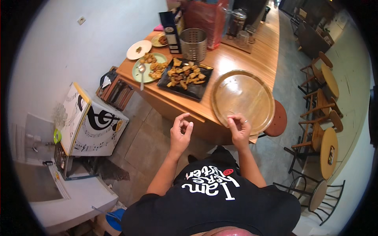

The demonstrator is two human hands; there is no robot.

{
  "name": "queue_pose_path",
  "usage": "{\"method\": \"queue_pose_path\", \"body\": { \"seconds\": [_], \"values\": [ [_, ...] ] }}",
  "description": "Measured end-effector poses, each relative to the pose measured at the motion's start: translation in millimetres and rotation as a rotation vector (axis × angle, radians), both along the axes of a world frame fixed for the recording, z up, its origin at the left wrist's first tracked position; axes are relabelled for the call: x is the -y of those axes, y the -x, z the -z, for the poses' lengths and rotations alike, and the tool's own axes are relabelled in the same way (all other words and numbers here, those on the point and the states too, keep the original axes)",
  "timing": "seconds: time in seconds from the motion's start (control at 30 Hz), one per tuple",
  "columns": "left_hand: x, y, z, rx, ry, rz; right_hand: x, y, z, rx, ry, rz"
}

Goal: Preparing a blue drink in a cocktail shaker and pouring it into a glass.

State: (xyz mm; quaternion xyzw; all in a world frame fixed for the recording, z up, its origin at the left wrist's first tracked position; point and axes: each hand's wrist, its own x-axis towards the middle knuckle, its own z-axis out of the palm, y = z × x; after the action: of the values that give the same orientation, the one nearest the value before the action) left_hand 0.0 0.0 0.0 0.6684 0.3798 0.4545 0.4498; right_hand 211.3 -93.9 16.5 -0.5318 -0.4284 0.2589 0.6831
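Observation:
My left hand (181,133) is raised in front of the table's near edge, fingers loosely bent and apart from the thumb, holding nothing. Over the near rim of a round brown wooden tray (244,94) is my right hand (239,129). Its fingers are half curled, with a ring on one, and nothing shows in them; whether it touches the tray is unclear. Left of the tray lies a black square plate (194,93) of fried pieces (186,74). Beside that, a pale green plate (149,77) holds more fried food and a metal spoon (142,74).
Behind the food stand a perforated metal canister (193,44), a dark box (170,34), a white plate (136,50) and glass jars (243,37). A round stool (277,120) is tucked by the table's right side. A white cabinet with music-note print (96,122) stands left.

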Motion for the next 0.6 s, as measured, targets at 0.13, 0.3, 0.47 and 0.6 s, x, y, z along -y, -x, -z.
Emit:
{"method": "queue_pose_path", "body": {
  "seconds": [0.13, 0.3, 0.47, 0.6],
  "values": [
    [6.4, 52.2, -6.9, 0.166, 0.257, -0.006, -21.3, 58.8, -2.4, -0.145, 0.06, -0.266],
    [-5.3, 121.8, -2.2, 0.31, 0.338, -0.135, -73.6, 120.0, 1.8, -0.141, 0.121, -0.53],
    [-30.6, 176.4, -5.0, 0.316, 0.379, -0.3, -139.4, 174.4, 9.0, 0.016, 0.134, -0.773],
    [-65.5, 224.9, -4.2, 0.335, 0.389, -0.412, -199.2, 231.6, 21.3, 0.018, 0.124, -0.908]
  ]
}}
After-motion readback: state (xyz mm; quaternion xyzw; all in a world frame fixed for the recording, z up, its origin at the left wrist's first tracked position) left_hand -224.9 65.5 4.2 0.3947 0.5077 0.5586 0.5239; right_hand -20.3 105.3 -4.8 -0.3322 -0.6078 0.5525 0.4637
